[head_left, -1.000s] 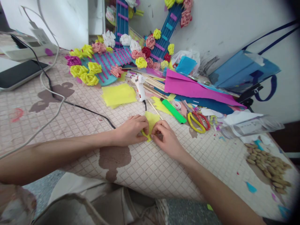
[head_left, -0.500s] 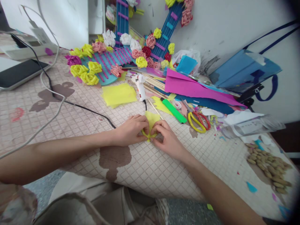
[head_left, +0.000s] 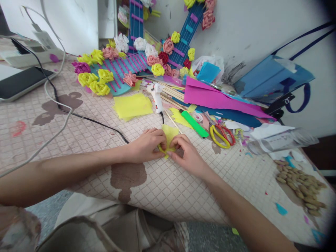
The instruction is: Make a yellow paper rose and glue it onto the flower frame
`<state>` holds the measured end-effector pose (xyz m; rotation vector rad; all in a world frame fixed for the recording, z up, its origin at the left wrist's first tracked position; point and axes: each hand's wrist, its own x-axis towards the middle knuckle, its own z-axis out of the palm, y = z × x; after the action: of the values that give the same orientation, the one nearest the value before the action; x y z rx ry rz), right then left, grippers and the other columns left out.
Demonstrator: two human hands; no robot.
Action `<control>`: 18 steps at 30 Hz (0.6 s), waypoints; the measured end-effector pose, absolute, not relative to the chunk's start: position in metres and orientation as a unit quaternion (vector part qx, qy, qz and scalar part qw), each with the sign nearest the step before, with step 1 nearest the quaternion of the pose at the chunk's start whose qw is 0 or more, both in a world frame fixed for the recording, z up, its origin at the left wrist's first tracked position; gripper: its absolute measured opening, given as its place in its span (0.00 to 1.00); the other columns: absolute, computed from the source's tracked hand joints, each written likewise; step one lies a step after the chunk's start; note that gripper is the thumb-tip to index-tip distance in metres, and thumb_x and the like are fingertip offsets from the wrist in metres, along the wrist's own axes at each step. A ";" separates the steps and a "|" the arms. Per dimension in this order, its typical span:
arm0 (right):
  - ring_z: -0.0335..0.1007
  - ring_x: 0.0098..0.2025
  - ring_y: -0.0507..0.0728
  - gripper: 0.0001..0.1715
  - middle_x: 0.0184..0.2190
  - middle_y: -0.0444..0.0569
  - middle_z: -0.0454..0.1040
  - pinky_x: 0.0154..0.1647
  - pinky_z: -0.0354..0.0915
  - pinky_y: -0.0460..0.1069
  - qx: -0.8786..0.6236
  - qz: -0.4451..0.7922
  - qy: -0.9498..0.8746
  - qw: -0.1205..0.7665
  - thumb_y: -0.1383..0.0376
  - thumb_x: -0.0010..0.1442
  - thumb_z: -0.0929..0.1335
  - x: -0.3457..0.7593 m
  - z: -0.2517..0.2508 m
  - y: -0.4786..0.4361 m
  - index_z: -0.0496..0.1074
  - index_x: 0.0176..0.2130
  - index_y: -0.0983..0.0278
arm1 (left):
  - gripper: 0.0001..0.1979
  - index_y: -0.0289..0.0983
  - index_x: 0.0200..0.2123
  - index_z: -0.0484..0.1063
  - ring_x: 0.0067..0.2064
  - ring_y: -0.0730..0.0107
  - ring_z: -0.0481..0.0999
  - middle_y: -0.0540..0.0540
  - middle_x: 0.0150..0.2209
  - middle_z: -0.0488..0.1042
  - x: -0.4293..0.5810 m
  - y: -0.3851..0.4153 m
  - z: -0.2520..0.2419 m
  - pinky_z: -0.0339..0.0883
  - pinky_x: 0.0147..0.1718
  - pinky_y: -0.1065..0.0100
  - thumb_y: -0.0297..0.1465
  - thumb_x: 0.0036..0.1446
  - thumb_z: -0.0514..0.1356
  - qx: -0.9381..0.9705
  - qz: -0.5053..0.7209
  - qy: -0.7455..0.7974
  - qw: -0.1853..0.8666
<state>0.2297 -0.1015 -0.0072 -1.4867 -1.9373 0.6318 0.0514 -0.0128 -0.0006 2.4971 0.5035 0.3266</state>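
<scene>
Between my hands, close to the table's front edge, is a piece of yellow crepe paper [head_left: 170, 132], gathered and folded at its near end. My left hand [head_left: 151, 144] pinches its left side with curled fingers. From the right, my right hand [head_left: 187, 152] grips the paper too, the thumb pressed near the gathered centre. Fingers hide part of the folds. Just beyond lies a white hot glue gun [head_left: 157, 98] with a black cord. A stack of yellow paper sheets [head_left: 133, 106] rests to its left.
Right of my hands lie a green box cutter [head_left: 194, 124], scissors [head_left: 219, 136], a clear bottle [head_left: 283, 140] and peanuts [head_left: 299, 185]. Paper flowers on a blue board [head_left: 122, 73] stand behind. Cables [head_left: 91, 119] cross the left side, near a phone [head_left: 23, 82].
My right thumb has shifted slightly left toward the gathered centre of the yellow paper. My left hand stays nearly still.
</scene>
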 end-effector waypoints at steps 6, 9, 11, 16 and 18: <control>0.63 0.40 0.56 0.08 0.37 0.48 0.63 0.40 0.64 0.52 -0.569 0.233 -0.728 0.303 0.70 0.54 0.67 0.230 -0.010 -0.101 0.65 0.36 0.61 | 0.07 0.36 0.38 0.68 0.43 0.62 0.67 0.45 0.38 0.69 0.051 -0.012 -0.001 0.61 0.44 0.61 0.28 0.54 0.59 0.923 0.158 0.184 0.298; 0.63 0.40 0.56 0.06 0.37 0.48 0.63 0.40 0.64 0.51 -0.571 0.237 -0.725 0.303 0.71 0.54 0.67 0.230 -0.010 -0.101 0.65 0.34 0.62 | 0.05 0.36 0.36 0.69 0.44 0.61 0.67 0.44 0.38 0.68 0.051 -0.014 -0.002 0.62 0.44 0.60 0.26 0.53 0.58 0.925 0.166 0.188 0.287; 0.64 0.41 0.56 0.06 0.37 0.48 0.63 0.40 0.64 0.51 -0.572 0.239 -0.723 0.306 0.71 0.54 0.67 0.230 -0.010 -0.101 0.66 0.32 0.62 | 0.03 0.35 0.33 0.69 0.43 0.62 0.66 0.44 0.37 0.68 0.052 -0.014 -0.003 0.62 0.43 0.61 0.25 0.53 0.58 0.925 0.166 0.189 0.284; 0.64 0.40 0.55 0.07 0.37 0.47 0.63 0.40 0.64 0.51 -0.573 0.239 -0.719 0.313 0.73 0.54 0.66 0.228 -0.009 -0.102 0.65 0.31 0.61 | 0.02 0.35 0.28 0.68 0.42 0.62 0.66 0.44 0.36 0.67 0.054 -0.014 -0.005 0.62 0.43 0.61 0.24 0.52 0.57 0.926 0.173 0.189 0.277; 0.64 0.40 0.55 0.07 0.37 0.47 0.63 0.40 0.64 0.50 -0.573 0.235 -0.720 0.313 0.74 0.53 0.66 0.228 -0.010 -0.102 0.65 0.31 0.62 | 0.03 0.35 0.27 0.67 0.41 0.63 0.66 0.44 0.36 0.67 0.054 -0.014 -0.007 0.62 0.43 0.61 0.24 0.52 0.57 0.927 0.176 0.190 0.271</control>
<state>0.2278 -0.1018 -0.0102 -1.5120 -1.8984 0.6202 0.0540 -0.0137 -0.0067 2.4973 0.5127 0.4738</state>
